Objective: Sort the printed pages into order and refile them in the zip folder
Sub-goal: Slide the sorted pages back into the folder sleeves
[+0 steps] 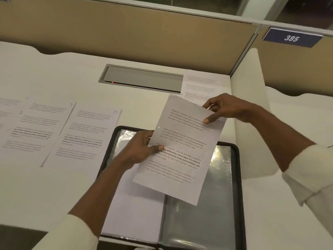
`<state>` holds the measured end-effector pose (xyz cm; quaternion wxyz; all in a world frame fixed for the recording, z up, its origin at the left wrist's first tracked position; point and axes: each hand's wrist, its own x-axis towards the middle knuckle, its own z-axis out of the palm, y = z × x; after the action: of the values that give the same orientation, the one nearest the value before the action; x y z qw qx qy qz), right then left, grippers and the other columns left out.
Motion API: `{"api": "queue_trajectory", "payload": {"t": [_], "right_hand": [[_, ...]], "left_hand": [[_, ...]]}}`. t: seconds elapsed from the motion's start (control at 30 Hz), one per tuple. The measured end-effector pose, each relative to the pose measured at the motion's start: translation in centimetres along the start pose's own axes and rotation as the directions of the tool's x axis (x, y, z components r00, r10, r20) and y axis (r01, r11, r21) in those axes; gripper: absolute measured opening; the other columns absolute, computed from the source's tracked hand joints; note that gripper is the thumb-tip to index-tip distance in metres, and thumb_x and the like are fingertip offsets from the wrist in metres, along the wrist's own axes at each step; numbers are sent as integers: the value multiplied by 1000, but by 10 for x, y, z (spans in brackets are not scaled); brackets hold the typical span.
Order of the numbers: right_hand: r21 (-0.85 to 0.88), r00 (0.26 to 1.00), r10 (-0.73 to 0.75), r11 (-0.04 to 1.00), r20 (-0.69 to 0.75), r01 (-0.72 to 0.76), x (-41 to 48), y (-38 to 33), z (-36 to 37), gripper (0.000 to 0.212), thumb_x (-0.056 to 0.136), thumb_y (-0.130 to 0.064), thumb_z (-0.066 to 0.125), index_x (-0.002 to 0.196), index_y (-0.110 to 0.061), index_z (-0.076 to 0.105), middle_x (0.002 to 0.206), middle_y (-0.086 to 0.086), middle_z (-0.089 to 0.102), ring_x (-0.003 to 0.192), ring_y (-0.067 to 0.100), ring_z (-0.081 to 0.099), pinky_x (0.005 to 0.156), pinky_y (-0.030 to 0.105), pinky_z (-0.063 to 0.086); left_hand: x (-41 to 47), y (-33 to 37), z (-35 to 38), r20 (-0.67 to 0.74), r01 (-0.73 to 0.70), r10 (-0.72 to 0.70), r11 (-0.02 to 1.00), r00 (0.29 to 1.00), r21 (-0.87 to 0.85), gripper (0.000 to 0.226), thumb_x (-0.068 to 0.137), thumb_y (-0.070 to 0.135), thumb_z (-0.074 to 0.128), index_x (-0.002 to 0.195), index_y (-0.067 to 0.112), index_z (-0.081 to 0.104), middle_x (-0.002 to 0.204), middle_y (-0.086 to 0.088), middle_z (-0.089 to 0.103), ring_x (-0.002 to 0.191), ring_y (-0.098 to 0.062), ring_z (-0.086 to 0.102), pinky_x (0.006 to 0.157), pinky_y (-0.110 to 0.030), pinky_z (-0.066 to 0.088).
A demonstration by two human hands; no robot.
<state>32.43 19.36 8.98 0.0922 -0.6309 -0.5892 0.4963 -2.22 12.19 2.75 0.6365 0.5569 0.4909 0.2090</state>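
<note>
White desk (54,186) fills the cubicle. Both hands hold one printed page (182,150) above the open zip folder (236,177): left hand (142,147) pinches its near-left edge, right hand (225,109) its far corner. Sorting continues (numbered pages (84,134) lie left); next, reading its number.

The left hand (142,148) is raised, a printed page (182,170) being pinched between its thumb on top and the fingers beneath. The right hand (228,108) is stretched in, the page's upper corner being gripped between its straight thumb and curled fingers.
</note>
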Motion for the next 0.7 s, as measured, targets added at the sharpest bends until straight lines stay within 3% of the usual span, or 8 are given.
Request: {"api": "queue_trajectory", "payload": {"t": [0.17, 0.33, 0.4, 0.47, 0.57, 0.63, 0.7], "right_hand": [[-258, 973, -11, 963, 232, 73, 4, -6, -7, 47, 71, -35, 96, 114, -27, 79, 112, -13, 78, 102, 16, 76, 96, 36, 61], [-380, 972, -39, 916, 232, 128, 15, -1, -23, 41, 70, -37, 96, 105, -24, 80, 107, -8, 79, 100, 20, 75, 95, 42, 62], [-423, 979, -49, 896, 200, 132, 20, 0, -35, 39, 70, -36, 97, 102, -22, 80, 104, -5, 79, 98, 22, 75, 92, 42, 62], [-465, 984, -62, 875, 168, 134, 24, 1, -51, 34, 70, -34, 97, 96, -22, 80, 101, -4, 78, 95, 22, 74, 84, 37, 61], [-529, 990, -76, 839, 119, 128, 28, 3, -75, 31, 70, -30, 97, 91, -19, 77, 94, -1, 77, 87, 23, 70, 70, 29, 54], [-546, 993, -89, 829, 83, 120, 33, 6, -89, 32, 71, -27, 97, 94, -15, 77, 91, 2, 76, 83, 25, 68, 65, 28, 51], [-548, 994, -97, 829, 54, 111, 36, 7, -101, 34, 73, -25, 96, 98, -12, 76, 92, 5, 75, 78, 24, 66, 67, 30, 51]], "left_hand": [[-6, 3, 43, -35, 20, -21, 999, 999, -31, 42, 91, 14, 82, 130, 24, 71, 117, 8, 79, 100, -19, 78, 79, -37, 65], [-9, -2, 86, -188, 53, -74, 992, 979, -114, 30, 91, 20, 83, 120, 18, 75, 111, 3, 81, 98, -20, 79, 87, -45, 65], [-9, -12, 104, -381, 101, -105, 994, 919, -29, 17, 92, 25, 82, 106, 17, 76, 100, 5, 81, 89, -16, 79, 83, -42, 65], [-10, -25, 123, -581, 211, -111, 972, 806, 107, 14, 91, 31, 82, 93, 22, 71, 90, 8, 76, 81, -14, 75, 78, -40, 64], [-19, -38, 158, -714, 416, -138, 880, 686, 229, 18, 90, 40, 78, 91, 29, 64, 90, 11, 72, 87, -19, 72, 81, -39, 59], [-26, -39, 186, -717, 486, -118, 808, 687, 333, 16, 94, 41, 72, 99, 28, 64, 100, 8, 71, 100, -22, 68, 85, -38, 55], [-28, -39, 215, -673, 477, -28, 727, 739, 494, 20, 98, 44, 65, 108, 26, 63, 113, 7, 65, 114, -19, 60, 91, -39, 50]]}}
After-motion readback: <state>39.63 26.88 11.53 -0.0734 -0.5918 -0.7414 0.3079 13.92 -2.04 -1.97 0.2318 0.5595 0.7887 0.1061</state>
